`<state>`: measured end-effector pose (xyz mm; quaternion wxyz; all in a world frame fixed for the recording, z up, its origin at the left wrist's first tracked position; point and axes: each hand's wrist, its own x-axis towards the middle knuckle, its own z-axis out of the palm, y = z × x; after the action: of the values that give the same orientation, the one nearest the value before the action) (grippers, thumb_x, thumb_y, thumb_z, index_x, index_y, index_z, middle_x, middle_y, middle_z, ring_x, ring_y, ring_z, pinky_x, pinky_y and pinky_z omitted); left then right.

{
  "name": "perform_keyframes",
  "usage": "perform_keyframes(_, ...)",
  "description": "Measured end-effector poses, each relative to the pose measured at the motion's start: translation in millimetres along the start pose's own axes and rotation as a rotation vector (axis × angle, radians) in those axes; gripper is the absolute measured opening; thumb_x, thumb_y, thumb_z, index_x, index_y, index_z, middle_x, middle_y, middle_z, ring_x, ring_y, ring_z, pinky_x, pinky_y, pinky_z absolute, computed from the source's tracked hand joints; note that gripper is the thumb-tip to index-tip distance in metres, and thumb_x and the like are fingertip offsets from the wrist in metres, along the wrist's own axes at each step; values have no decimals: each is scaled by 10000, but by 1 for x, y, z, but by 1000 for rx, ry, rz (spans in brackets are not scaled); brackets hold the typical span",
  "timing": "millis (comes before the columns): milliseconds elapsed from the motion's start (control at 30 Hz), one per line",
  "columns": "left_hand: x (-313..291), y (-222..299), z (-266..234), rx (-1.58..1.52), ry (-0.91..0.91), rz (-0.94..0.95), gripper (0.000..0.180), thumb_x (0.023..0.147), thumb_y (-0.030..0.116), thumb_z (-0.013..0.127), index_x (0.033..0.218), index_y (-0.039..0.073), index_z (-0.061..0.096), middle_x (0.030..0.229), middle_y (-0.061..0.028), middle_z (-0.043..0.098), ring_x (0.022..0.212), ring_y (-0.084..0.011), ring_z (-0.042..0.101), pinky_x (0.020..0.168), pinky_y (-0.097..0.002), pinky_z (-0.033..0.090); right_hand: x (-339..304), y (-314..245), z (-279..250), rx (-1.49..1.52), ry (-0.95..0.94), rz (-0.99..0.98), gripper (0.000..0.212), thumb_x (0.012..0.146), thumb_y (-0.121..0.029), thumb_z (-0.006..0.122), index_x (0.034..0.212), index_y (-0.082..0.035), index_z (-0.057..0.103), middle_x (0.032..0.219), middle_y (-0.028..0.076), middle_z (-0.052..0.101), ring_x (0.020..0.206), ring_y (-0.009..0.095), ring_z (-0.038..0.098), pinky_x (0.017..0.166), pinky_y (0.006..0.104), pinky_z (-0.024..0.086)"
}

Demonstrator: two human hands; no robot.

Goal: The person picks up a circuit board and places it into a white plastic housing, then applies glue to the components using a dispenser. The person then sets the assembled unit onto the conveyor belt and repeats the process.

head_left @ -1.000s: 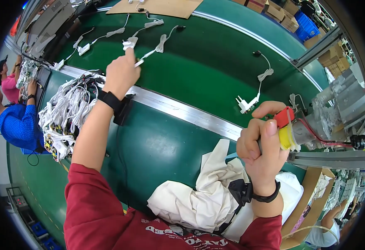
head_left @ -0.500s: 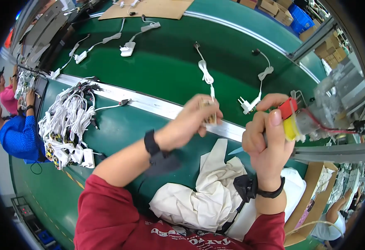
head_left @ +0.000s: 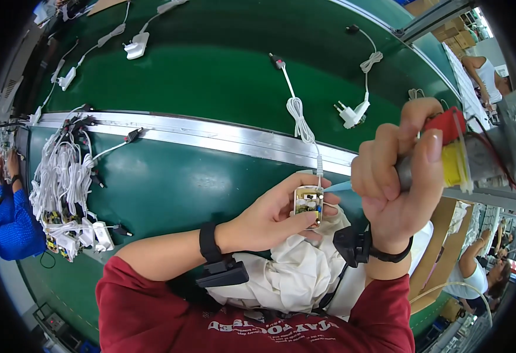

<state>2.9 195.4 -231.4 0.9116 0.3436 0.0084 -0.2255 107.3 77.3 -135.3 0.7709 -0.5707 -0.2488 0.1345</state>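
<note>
My left hand (head_left: 270,215) is closed around an open power adapter (head_left: 308,203), its circuit board facing up. From the adapter's far end a white cable (head_left: 298,115), bundled in the middle, runs over the metal rail onto the green belt. My right hand (head_left: 396,176) grips a glue dispenser (head_left: 457,166) with red and yellow parts and a grey body. Its blue tapered nozzle (head_left: 339,187) points at the upper right corner of the board; whether the tip touches cannot be made out. White cloth (head_left: 296,273) lies below both hands.
A pile of white adapter cables (head_left: 64,182) lies on the left of the bench. More corded adapters, one with a two-pin plug (head_left: 352,113), rest on the green belt (head_left: 211,76) beyond the metal rail (head_left: 211,136). A cardboard box (head_left: 440,253) stands at right. Co-workers sit at left and right.
My left hand has brought the adapter nearer to me, off the rail, with its board now facing up. The dispenser's nozzle has come to the board's corner. The view has shifted.
</note>
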Motion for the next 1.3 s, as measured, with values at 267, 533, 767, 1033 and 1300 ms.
perform_keyframes(267, 2, 0, -4, -36, 0, -16, 457, 929, 15, 470, 1348, 68, 296, 1267, -106, 482, 1185, -167, 505, 867, -333, 531, 0, 3, -1, -6, -56, 36, 297, 999, -388, 330, 971, -94, 351, 502, -31, 322, 366, 48, 263, 354, 218, 214)
perform_keyframes(533, 3, -4, -8, -49, 16, -2, 457, 928, 2, 458, 1350, 71, 297, 1268, -117, 483, 1194, -179, 497, 880, -347, 525, 3, -1, -2, -82, -52, 38, 348, 999, -412, 311, 1033, -66, 339, 501, -25, 333, 359, 56, 270, 353, 215, 222)
perform_keyframes(767, 6, 2, -16, -97, 96, 59, 427, 935, 7, 437, 1339, 80, 320, 1287, -126, 477, 1199, -208, 494, 898, -393, 525, -6, 8, -3, 63, -176, 9, 331, 996, -414, 328, 977, -83, 320, 500, -18, 350, 349, 60, 273, 351, 218, 239)
perform_keyframes(1033, 6, 6, -21, -170, 96, 88, 401, 939, 22, 437, 1325, 82, 348, 1292, -117, 482, 1191, -226, 504, 887, -414, 535, -4, 5, -2, 96, -153, 96, 325, 989, -417, 354, 921, -103, 300, 501, -9, 365, 348, 63, 284, 351, 219, 244)
perform_keyframes(1300, 8, 6, -22, -182, 91, 99, 403, 946, 54, 446, 1335, 86, 345, 1300, -114, 479, 1206, -230, 494, 904, -423, 523, -1, 0, 0, -7, -158, 99, 327, 990, -414, 352, 948, -93, 304, 502, 0, 370, 356, 72, 297, 356, 226, 253)
